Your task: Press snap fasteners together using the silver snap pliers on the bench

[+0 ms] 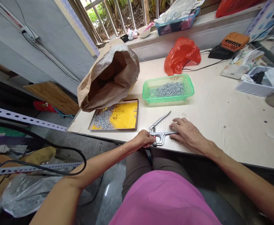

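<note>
Near the table's front edge lies a metal hand tool (pixel 162 135) with two spread handles and a spring. My left hand (pixel 144 139) is closed in a pinch at the tool's jaw end, by a small red and dark piece (pixel 154 141); what exactly the fingertips hold is too small to tell. Over the tool's lower handle, my right hand (pixel 188 132) rests with its fingers apart. A shallow tray (pixel 127 116) with a yellow bottom holds many small metal pieces (pixel 105 118) to the left. Behind the tool, a green basket (pixel 168 99) contains more small metal pieces (pixel 171 89).
A large open paper bag (pixel 111 76) leans over the tray's back edge. Farther back are a red plastic bag (pixel 182 56), a black and orange battery charger (pixel 230 45) with a cable, and a white bin (pixel 256 89) at the right.
</note>
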{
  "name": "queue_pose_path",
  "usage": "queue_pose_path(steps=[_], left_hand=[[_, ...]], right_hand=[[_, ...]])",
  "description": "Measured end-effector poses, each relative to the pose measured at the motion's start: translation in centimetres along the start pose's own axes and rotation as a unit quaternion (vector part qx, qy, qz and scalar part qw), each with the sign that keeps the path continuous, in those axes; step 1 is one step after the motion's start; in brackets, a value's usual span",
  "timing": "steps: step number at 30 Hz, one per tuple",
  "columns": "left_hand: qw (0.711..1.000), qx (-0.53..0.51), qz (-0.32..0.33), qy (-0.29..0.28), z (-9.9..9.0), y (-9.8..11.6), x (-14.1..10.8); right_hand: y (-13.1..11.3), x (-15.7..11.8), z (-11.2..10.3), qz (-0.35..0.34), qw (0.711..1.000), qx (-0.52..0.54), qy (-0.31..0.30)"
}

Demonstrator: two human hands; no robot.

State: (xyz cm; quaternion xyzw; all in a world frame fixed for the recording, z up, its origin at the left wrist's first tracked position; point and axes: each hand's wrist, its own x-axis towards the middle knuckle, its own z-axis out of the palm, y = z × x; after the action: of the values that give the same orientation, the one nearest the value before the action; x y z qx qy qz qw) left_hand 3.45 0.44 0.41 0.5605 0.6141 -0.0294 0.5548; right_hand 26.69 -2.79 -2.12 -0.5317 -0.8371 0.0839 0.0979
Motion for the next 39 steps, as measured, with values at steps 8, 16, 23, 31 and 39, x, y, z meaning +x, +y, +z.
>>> queue_pose_path(steps=[8,16,23,31,39], left_hand=[[0.999,-0.039,-0.01,0.023,0.5,-0.9,-0.3],[0.999,-0.029,-0.019,0.029,0.6,-1.4,0.1],[0.997,0.033,0.007,0.067,0.9,-1.6,-0.8],[0.831,0.337,0.397,0.194,2.3,1.2,1.0],[0.8,0.464,0.358,0.126,2.2,4.1,3.3]], right_hand=[[2.5,4.7,-0.1,-0.08,0.991,-0.005,-0.108],[2.4,5.7,-0.6,-0.087,0.991,-0.019,-0.099],[1.0,4.2,-1.3,-0.063,0.992,-0.055,-0.094],[0.4,3.3,-0.4,-0.045,0.994,-0.066,-0.075],[1.1,2.4,-1.5,-0.019,0.992,-0.058,-0.111]])
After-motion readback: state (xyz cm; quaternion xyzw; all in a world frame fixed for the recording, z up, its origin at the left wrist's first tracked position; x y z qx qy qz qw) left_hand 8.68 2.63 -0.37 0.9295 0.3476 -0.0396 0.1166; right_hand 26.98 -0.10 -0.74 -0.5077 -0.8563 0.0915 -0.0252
